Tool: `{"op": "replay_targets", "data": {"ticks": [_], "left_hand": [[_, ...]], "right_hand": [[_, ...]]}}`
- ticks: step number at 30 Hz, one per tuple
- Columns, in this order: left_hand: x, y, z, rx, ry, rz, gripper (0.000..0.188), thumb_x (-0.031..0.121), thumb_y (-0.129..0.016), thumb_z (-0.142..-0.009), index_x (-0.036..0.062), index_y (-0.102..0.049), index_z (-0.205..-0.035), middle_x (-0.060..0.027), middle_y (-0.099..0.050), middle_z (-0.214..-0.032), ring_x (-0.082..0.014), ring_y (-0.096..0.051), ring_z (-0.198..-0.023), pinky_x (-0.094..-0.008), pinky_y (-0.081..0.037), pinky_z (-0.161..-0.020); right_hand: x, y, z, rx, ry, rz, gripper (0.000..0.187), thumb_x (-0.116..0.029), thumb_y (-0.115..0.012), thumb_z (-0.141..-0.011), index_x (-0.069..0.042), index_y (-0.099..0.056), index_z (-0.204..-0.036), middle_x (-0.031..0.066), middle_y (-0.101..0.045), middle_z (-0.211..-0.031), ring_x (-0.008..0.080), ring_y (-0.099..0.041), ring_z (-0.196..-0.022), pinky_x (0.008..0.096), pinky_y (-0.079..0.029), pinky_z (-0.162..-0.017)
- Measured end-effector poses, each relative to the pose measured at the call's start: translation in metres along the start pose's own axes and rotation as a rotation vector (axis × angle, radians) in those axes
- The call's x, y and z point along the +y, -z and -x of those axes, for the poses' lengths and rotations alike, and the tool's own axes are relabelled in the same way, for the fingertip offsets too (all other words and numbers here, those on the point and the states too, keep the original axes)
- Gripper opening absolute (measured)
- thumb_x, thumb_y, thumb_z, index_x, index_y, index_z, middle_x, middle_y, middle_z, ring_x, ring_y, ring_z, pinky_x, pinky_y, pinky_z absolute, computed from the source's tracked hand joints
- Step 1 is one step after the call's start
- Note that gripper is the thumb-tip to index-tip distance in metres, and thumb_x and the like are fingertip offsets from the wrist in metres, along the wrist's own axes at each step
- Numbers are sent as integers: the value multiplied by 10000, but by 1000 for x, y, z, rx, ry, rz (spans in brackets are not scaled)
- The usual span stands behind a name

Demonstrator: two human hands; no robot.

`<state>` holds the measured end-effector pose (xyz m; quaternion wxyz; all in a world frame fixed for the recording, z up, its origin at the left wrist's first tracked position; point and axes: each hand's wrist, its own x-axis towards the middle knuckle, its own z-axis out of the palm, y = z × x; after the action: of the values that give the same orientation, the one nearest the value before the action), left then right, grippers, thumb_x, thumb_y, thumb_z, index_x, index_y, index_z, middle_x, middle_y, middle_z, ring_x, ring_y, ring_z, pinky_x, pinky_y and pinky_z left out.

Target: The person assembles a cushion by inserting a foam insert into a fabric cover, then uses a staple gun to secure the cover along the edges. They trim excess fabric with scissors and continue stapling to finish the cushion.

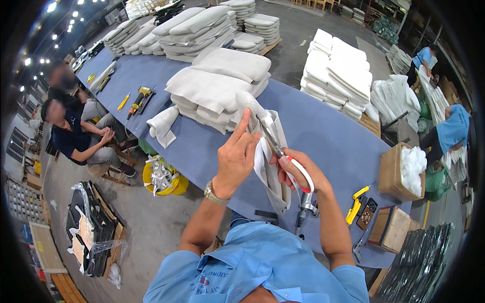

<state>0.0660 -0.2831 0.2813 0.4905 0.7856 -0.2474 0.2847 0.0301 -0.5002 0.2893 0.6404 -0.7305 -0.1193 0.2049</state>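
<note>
At left stands a round yellow plastic basket [180, 186] of white scraps. The left hand [236, 154] extends its index finger; whether its folded fingers pinch the long padded grey-white fabric piece [263, 164] just right, I cannot tell. The right hand [304, 169] clamps white-and-red-handled metal scissors [276, 146], blades over the fabric.

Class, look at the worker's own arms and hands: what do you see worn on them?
Both arms have short light-blue sleeves, leaving the forearms bare. The left hand is ungloved, with a shiny metal-link band at its wrist. The right hand is ungloved too, its wrist bare.
</note>
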Motion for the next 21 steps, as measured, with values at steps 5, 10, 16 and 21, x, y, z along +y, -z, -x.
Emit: {"op": "replay_targets", "data": {"ticks": [5, 10, 16, 21], "left_hand": [[10, 28, 0, -75, 16, -93, 66, -19, -683, -893, 8, -707, -949, -258, -542, -1479, -368, -657, -1241, -383, -572, -956], [18, 34, 8, -38, 110, -131, 53, -1, -679, -904, 13, -705, -948, -255, -536, -1487, -379, -646, -1254, -390, -568, -964], [13, 37, 18, -8, 82, -110, 46, 4, -673, -918, 8, -705, -951, -266, -520, -1497, -379, -646, -1189, -392, -565, -932], [11, 35, 20, 61, 2, -112, 41, 37, -691, -906, 8, -686, -879, -247, -537, -1487, -294, -748, -784, -340, -576, -642]], "right_hand": [[1, -5, -4, -91, -12, 11, 434, -476, -522, -1070, -67, -647, -1142, 16, -613, -690, 83, -548, -544, 263, -470, -512], [-3, -9, -7, -133, -18, 31, 438, -498, -520, -1066, -85, -639, -1150, 10, -593, -710, 91, -541, -583, 271, -467, -534], [-15, -10, -6, -110, -60, 159, 424, -499, -555, -1049, -89, -650, -1096, 5, -583, -707, 86, -536, -594, 276, -462, -537], [-26, -12, -5, -89, -71, 211, 410, -492, -598, -1027, -87, -660, -1048, -9, -560, -705, 78, -515, -604, 270, -438, -537]]}}
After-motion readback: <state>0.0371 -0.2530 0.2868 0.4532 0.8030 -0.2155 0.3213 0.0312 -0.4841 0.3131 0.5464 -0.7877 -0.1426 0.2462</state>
